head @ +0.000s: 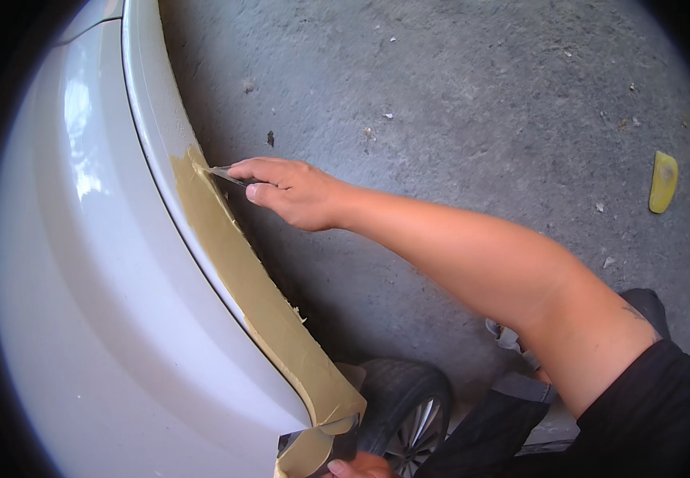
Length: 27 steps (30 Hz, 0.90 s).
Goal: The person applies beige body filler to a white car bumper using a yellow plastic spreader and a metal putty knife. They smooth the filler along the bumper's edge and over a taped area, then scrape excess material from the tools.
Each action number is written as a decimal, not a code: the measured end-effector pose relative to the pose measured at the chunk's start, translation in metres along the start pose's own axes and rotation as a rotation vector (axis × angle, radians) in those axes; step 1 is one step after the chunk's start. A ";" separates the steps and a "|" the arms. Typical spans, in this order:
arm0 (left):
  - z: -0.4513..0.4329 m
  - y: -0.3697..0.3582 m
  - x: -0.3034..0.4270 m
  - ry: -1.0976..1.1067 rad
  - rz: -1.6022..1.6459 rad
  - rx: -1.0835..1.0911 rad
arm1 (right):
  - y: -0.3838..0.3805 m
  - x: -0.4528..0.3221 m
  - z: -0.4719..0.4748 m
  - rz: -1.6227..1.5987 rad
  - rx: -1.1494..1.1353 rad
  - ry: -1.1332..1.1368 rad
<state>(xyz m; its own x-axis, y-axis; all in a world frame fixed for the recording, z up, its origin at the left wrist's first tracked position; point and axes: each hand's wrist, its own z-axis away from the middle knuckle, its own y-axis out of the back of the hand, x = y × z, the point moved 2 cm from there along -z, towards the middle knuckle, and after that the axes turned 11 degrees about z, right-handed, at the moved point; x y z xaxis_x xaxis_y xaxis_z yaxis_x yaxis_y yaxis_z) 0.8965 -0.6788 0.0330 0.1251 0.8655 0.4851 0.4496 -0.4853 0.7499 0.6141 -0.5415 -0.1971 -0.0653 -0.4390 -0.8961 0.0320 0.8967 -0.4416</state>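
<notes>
My right hand (297, 194) pinches a thin, clear, flexible spreader (225, 173) between thumb and fingers. Its edge touches the upper end of a tan layer of body filler (243, 257) on a white car's outer panel (162, 101). The filler runs down this strip to the panel's lower corner, with ragged ridges along its outer edge. At the bottom, my left hand (363, 467) grips a dark mixing board (345, 439) with more tan filler on it. Only part of that hand shows; the board sits beside the filled corner.
A narrow gap separates the filled strip from the broad glossy white panel (99, 287). Below the corner is a car wheel with its tyre (404, 394). A yellow spreader (663, 182) lies on the rough concrete floor (470, 107), among small scattered flakes.
</notes>
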 end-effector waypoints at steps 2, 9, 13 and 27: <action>0.000 -0.001 0.001 0.036 0.110 0.012 | 0.008 -0.004 0.000 0.032 0.083 0.044; -0.001 -0.003 0.005 0.085 0.131 -0.004 | 0.007 -0.033 -0.029 0.183 0.105 0.045; -0.001 -0.005 0.005 0.096 0.192 -0.002 | 0.007 -0.031 -0.010 0.356 0.106 0.270; -0.002 -0.005 0.006 0.127 0.329 -0.016 | 0.015 -0.033 -0.006 0.408 0.054 0.281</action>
<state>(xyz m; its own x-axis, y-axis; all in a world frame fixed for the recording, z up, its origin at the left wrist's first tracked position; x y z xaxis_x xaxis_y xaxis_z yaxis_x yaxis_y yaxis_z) 0.8926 -0.6718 0.0329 0.1497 0.6406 0.7531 0.3896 -0.7383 0.5506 0.6105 -0.5128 -0.1740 -0.3031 -0.0140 -0.9529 0.1623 0.9845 -0.0661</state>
